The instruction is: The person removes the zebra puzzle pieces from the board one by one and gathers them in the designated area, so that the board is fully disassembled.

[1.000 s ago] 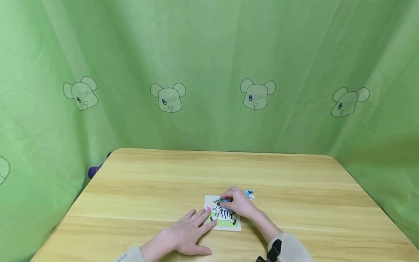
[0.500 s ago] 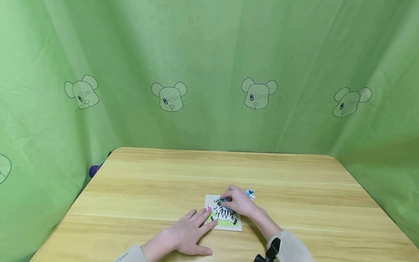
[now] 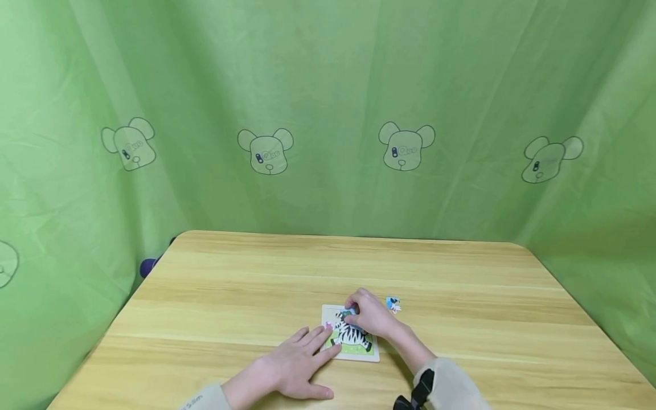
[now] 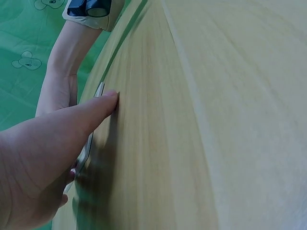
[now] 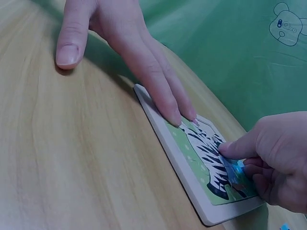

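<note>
Cataloguing what my feeds show: one board [image 5: 230, 211], lying flat on the table [image 3: 230, 296] before the person, a hand to either side. Left hand [image 3: 299, 364]: fingers straight and resting on the board's left side, thumb splayed off it; I read this as a brace against sliding. Right hand [image 3: 371, 313]: thumb and fingertips pinching a blue piece [image 5: 235, 167] over the board's far half, by the zebra's [image 3: 350, 335] back, probably to allow fine turning; the fingers hide most of it, so I cannot tell whether it sits flush. One loose piece [image 3: 393, 304]: printed side up, off the board's far right corner, perhaps parked there for easy reach. Bearings: zebra with hooves toward the person, body running left to right; board nearly square to my eye, no clear long axis; pinched piece's axis hidden.
</note>
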`<action>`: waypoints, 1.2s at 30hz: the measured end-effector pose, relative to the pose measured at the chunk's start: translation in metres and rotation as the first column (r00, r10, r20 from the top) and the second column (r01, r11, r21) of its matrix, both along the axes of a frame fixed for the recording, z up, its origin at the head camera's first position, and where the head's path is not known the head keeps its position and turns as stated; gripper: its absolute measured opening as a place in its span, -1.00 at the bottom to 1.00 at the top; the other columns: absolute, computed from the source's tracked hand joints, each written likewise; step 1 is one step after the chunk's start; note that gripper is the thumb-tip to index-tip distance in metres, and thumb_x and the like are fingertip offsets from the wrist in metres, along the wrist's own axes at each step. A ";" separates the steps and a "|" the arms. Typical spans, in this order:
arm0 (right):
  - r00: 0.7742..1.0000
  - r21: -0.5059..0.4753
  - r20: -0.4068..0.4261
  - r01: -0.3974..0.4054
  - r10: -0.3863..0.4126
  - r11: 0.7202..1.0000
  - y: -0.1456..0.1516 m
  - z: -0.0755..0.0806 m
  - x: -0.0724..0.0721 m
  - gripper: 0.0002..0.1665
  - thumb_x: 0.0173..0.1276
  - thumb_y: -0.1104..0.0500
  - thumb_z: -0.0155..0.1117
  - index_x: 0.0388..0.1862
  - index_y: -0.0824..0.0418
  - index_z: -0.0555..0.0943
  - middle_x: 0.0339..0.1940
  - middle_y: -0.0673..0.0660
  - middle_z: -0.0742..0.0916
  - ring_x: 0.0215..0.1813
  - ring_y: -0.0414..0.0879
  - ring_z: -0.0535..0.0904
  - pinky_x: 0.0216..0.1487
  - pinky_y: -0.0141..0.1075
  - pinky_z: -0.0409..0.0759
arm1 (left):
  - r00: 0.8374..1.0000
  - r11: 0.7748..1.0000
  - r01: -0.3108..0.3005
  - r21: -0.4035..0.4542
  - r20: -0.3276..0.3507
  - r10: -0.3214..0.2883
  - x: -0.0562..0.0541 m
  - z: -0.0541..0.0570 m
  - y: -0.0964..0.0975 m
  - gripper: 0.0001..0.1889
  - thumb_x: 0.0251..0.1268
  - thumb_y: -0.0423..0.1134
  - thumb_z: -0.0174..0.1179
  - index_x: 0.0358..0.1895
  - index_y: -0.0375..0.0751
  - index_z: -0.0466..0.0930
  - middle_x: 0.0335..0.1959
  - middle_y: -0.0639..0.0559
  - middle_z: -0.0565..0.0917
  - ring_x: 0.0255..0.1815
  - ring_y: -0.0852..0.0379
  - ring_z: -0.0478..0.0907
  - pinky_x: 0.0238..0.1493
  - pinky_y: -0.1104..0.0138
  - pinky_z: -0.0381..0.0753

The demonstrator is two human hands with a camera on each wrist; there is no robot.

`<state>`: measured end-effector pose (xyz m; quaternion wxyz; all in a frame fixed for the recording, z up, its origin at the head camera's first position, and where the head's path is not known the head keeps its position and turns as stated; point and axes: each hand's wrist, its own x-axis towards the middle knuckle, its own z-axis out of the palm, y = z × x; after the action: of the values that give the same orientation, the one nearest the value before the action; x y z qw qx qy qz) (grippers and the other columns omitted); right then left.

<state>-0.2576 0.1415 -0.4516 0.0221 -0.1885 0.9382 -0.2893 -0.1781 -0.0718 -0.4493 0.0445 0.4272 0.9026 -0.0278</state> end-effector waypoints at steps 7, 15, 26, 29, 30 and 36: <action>1.000 -0.004 0.021 0.020 -0.020 1.000 0.000 -0.001 0.000 -0.79 0.11 0.22 0.39 -0.28 0.20 0.57 -0.33 0.00 0.52 -0.29 -0.15 0.41 -0.21 -0.26 0.47 | 1.000 1.000 -0.004 0.014 0.001 0.004 -0.001 0.001 0.003 -0.15 0.18 0.47 -0.31 0.44 0.02 0.09 0.46 -0.14 0.03 0.45 -0.02 -0.04 0.38 0.10 0.05; 0.998 -0.037 -0.023 -0.055 0.054 0.998 -0.001 -0.001 -0.001 -0.81 0.12 0.27 0.36 -0.32 0.18 0.53 -0.38 -0.01 0.52 -0.31 -0.14 0.40 -0.24 -0.24 0.45 | 0.999 1.000 0.024 -0.016 -0.026 -0.024 -0.006 0.007 0.018 -0.14 0.21 0.45 -0.33 0.42 -0.07 0.13 0.45 -0.04 0.08 0.45 0.04 -0.02 0.38 0.12 0.07; 0.996 -0.154 0.029 -0.078 0.083 0.985 0.001 0.000 -0.003 -0.84 0.17 0.36 0.26 -0.32 0.15 0.52 -0.48 -0.01 0.53 -0.39 -0.13 0.41 -0.32 -0.27 0.42 | 0.998 0.999 0.032 -0.029 -0.055 -0.033 -0.008 0.006 0.023 -0.14 0.22 0.44 -0.29 0.42 -0.10 0.12 0.45 -0.04 0.09 0.44 0.06 -0.01 0.37 0.13 0.08; 0.997 -0.189 0.055 -0.047 0.059 0.981 0.002 -0.001 -0.003 -0.86 0.18 0.37 0.25 -0.33 0.16 0.53 -0.52 -0.01 0.51 -0.43 -0.13 0.39 -0.37 -0.30 0.38 | 0.997 0.999 0.034 -0.037 -0.064 -0.036 -0.008 0.005 0.024 -0.14 0.21 0.44 -0.30 0.42 -0.09 0.12 0.45 -0.04 0.08 0.44 0.06 0.00 0.37 0.13 0.08; 0.997 -0.199 0.062 -0.041 0.054 0.979 0.003 -0.001 -0.003 -0.86 0.18 0.37 0.25 -0.33 0.16 0.54 -0.53 -0.01 0.51 -0.43 -0.13 0.39 -0.37 -0.30 0.38 | 0.997 0.999 0.034 -0.041 -0.066 -0.037 -0.008 0.005 0.025 -0.13 0.20 0.45 -0.30 0.42 -0.10 0.12 0.45 -0.04 0.09 0.44 0.05 0.00 0.37 0.13 0.08; 0.993 -0.287 0.112 -0.010 0.044 0.958 0.008 -0.002 -0.005 -0.89 0.18 0.36 0.25 -0.31 0.20 0.57 -0.49 0.01 0.54 -0.39 -0.12 0.42 -0.33 -0.32 0.42 | 0.998 0.998 0.028 -0.060 -0.060 -0.031 -0.009 0.005 0.026 -0.12 0.19 0.47 -0.32 0.43 -0.08 0.11 0.45 -0.02 0.08 0.44 0.06 -0.01 0.38 0.14 0.06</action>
<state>-0.2626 0.1495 -0.4538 0.0536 -0.1852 0.8811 -0.4319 -0.1868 -0.0455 -0.4446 0.0292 0.4379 0.8959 -0.0682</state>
